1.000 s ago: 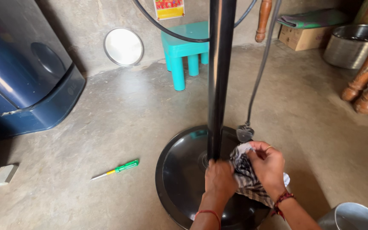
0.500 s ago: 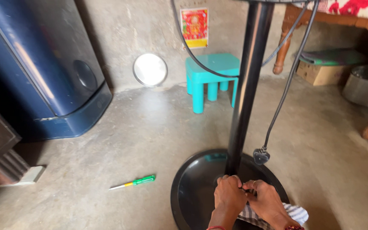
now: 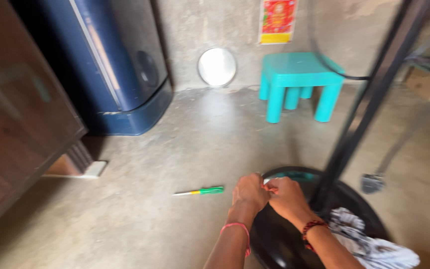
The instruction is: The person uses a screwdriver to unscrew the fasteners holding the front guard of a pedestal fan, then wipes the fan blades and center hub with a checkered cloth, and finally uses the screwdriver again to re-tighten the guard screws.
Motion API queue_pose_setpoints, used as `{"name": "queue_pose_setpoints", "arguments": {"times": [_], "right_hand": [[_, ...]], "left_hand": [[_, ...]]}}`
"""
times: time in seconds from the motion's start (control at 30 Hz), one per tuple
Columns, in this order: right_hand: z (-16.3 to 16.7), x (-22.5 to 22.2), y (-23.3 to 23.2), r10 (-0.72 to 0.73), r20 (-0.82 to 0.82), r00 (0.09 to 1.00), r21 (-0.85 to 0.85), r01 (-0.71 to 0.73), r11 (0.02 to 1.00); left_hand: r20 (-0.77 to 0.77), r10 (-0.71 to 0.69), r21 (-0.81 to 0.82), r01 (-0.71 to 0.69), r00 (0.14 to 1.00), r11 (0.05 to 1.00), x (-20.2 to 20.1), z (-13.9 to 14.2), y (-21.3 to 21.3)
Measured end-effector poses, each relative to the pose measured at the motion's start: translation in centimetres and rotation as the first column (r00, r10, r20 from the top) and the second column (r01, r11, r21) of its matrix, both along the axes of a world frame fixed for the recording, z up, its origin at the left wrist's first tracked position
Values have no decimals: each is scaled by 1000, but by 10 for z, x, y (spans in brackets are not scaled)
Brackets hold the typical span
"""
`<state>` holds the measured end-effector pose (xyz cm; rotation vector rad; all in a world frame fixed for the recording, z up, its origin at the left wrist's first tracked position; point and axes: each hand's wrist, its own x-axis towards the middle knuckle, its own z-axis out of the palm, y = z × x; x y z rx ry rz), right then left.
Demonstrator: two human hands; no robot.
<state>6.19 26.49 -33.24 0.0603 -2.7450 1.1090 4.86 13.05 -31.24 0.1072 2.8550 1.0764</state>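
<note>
Fingers [image 3: 267,183] of both hands pinched together over black fan base [image 3: 279,239] (held item unclear).

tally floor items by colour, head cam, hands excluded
Green: 1, screwdriver
Teal: 1, stool
Black: 1, round stand base with pole
Blue: 1, appliance
Silver: 1, round plate
Black-and-white: 1, cloth
Total: 6

floor left of hands open | screwdriver [image 3: 200,191] near | pole [image 3: 362,117] blocks right
</note>
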Motion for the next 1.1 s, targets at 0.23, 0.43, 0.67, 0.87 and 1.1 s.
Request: {"name": "queue_pose_setpoints", "arguments": {"times": [0.23,0.43,0.67,0.87,1.1], "right_hand": [[-54,-53,-122,172,122,977,24,-176,984],[-116,-101,-176,259,10,966,69,-259,963],[-164,-122,-194,245,-32,969,471,-202,859],[-161,-104,-201,116,174,978,637,-202,744],[-121,-97,-176,-42,341,939,193,-26,981]], "left_hand": [[204,284,-28,-284,937,958,-46,-57,-105],[171,361,15,-369,917,929,-79,-114,-153],[246,407,143,-448,880,883,-84,-151,-169],[420,399,175,-504,815,846,-85,-148,-174],[466,614,166,-744,637,647,-87,-130,-144]]}}
